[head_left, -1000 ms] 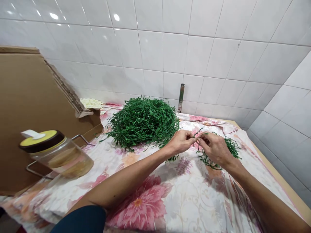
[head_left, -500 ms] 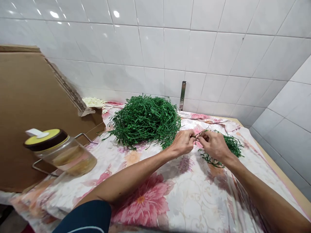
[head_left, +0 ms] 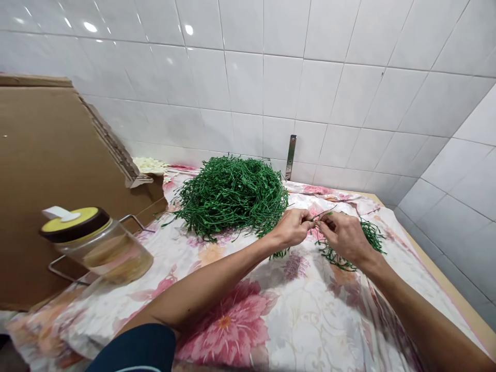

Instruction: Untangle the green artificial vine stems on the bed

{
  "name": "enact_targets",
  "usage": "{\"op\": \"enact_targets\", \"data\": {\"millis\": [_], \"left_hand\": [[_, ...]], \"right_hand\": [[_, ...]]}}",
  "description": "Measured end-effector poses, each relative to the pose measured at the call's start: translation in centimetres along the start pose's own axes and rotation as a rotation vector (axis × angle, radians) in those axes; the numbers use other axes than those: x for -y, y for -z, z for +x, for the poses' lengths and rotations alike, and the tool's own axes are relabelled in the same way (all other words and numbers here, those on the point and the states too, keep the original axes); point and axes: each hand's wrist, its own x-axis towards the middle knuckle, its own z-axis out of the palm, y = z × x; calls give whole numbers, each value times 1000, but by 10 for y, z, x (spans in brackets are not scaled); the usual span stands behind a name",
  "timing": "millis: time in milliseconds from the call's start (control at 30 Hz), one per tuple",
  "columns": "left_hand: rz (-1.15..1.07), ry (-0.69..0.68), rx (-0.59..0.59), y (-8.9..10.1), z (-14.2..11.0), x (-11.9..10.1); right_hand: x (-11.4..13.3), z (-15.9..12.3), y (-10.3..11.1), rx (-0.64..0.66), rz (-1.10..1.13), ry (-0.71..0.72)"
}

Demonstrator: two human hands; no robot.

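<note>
My left hand [head_left: 293, 228] is closed in a pinch on a thin green stem [head_left: 325, 213], just right of a big heap. The fingers of my right hand [head_left: 343, 234] pinch the same stem, so the two hands nearly meet fingertip to fingertip. The large tangled heap of green stems [head_left: 232, 196], with small bud-like tips, lies on the flowered cloth beyond my left hand. Partly covered by my right hand is a smaller pile of green stems [head_left: 372, 236]. A few stem ends also show beneath my left hand.
At the left stands a cardboard box [head_left: 46, 170]. In front of it, a clear jar [head_left: 120, 253] with a yellow and brown lid holds brownish contents. Pale small pieces [head_left: 149, 165] lie behind the box. A metal bracket [head_left: 290, 157] rises by the tiled wall. Flowered cloth [head_left: 306, 320] covers the table.
My view has shifted slightly. Both hands stay close together at the stem, with green ends now showing under my left hand. The heap and jar rest where they were.
</note>
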Motion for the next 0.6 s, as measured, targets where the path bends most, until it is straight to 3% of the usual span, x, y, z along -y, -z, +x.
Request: {"op": "enact_targets", "data": {"millis": [100, 167, 333, 400, 500, 600], "left_hand": [[158, -54, -68, -2, -3, -1], [184, -79, -99, -2, -2, 1], [-49, -3, -24, 4, 9, 9], [-158, 46, 10, 6, 12, 11], [-280, 129, 16, 5, 13, 10], [-354, 214, -36, 4, 13, 9]], "right_hand": [[2, -1, -7, -59, -66, 12], [1, 1, -8, -55, -19, -74], [-18, 9, -1, 88, 500, -314], [-28, 11, 4, 68, 604, -343], [-31, 8, 13, -154, 335, -286], [-11, -2, 22, -421, 8, -37]]}}
